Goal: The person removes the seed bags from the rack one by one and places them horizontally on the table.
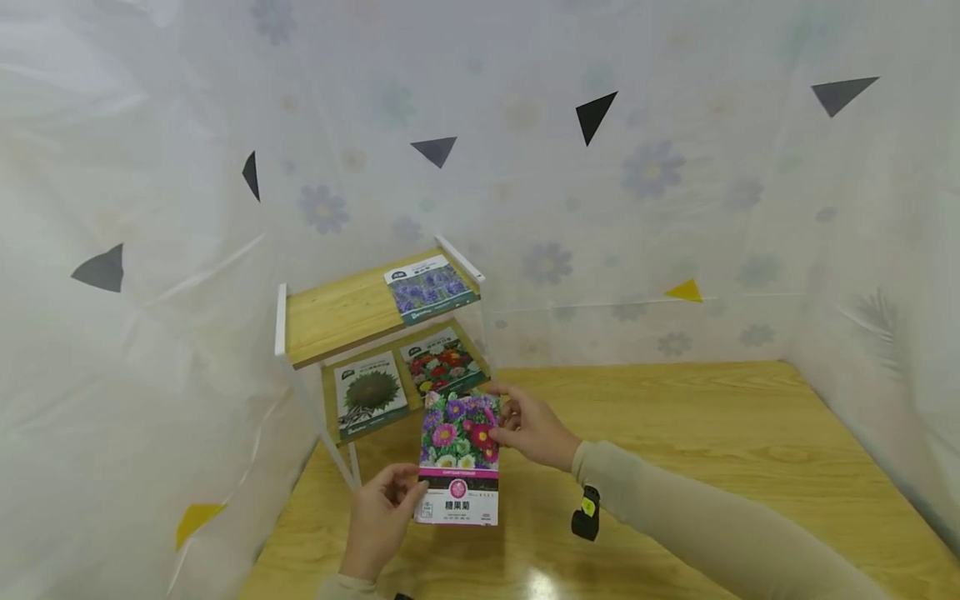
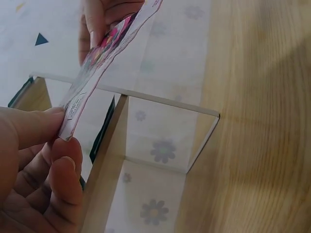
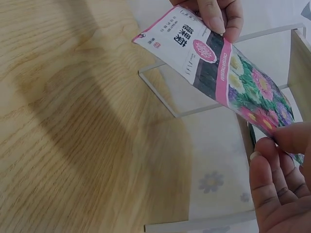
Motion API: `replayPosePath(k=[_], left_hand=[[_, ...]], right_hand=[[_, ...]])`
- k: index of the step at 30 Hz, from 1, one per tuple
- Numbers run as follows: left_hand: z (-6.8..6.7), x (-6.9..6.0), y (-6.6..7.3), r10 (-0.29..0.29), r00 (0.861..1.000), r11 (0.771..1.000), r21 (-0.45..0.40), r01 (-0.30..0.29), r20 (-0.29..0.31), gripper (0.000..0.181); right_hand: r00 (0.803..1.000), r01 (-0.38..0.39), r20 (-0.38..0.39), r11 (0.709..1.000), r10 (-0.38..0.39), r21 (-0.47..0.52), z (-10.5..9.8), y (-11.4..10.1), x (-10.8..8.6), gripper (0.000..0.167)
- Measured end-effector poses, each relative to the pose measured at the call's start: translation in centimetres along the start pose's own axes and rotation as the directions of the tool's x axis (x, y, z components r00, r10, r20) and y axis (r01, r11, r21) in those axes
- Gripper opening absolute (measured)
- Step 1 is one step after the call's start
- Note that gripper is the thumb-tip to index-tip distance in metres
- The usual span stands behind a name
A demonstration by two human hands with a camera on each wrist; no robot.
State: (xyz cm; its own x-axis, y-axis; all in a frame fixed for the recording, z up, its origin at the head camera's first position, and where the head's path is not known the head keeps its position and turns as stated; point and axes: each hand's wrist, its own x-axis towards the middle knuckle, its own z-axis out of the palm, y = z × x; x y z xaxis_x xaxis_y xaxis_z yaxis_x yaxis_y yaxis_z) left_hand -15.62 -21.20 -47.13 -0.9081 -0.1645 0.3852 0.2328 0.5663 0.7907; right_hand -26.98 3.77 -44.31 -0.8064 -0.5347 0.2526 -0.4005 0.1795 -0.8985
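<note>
A chrysanthemum seed packet (image 1: 459, 450) with pink, purple and white flowers is held up in front of a small two-tier shelf (image 1: 341, 321). My left hand (image 1: 381, 517) pinches its lower left edge between thumb and fingers. At the upper right edge, my right hand (image 1: 534, 427) pinches it too. In the right wrist view the packet (image 3: 209, 58) looks slightly bent, with its printed front showing. The left wrist view catches the packet (image 2: 104, 60) nearly edge-on.
On the upper tier lies a purple-flower packet (image 1: 429, 290). The lower tier bears a sunflower-head packet (image 1: 370, 393) and a red-flower packet (image 1: 441, 362). The shelf stands at the left of a wooden table (image 1: 645, 417), before a patterned white curtain (image 1: 525, 183).
</note>
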Motion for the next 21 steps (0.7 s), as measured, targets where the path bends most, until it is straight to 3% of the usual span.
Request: replayPosePath(k=[7, 10, 17, 21], left_hand=[[0.7, -0.3, -1.2, -0.059, 0.994, 0.998, -0.009, 0.06, 0.088, 0.024], [1.1, -0.4, -1.9, -0.087, 0.987, 0.996, 0.009, 0.086, 0.135, 0.028], [1.4, -0.8, -3.2, -0.106, 0.974, 0.991, 0.102, 0.087, 0.201, 0.03], [1.5, -0.9, -3.9, -0.163, 0.957, 0.983, 0.127, 0.135, 0.241, 0.028]], right_hand=[[1.0, -0.013, 0.014, 0.997, 0.014, -0.072, 0.4, 2.4, 0.2, 0.058], [0.999, -0.04, 0.027, 0.995, 0.042, -0.087, 0.8, 3.5, 0.0, 0.058], [0.996, -0.076, 0.036, 0.991, 0.081, -0.106, 1.8, 4.7, -0.4, 0.057], [0.996, -0.078, 0.034, 0.988, 0.084, -0.136, 2.6, 5.6, -0.4, 0.055]])
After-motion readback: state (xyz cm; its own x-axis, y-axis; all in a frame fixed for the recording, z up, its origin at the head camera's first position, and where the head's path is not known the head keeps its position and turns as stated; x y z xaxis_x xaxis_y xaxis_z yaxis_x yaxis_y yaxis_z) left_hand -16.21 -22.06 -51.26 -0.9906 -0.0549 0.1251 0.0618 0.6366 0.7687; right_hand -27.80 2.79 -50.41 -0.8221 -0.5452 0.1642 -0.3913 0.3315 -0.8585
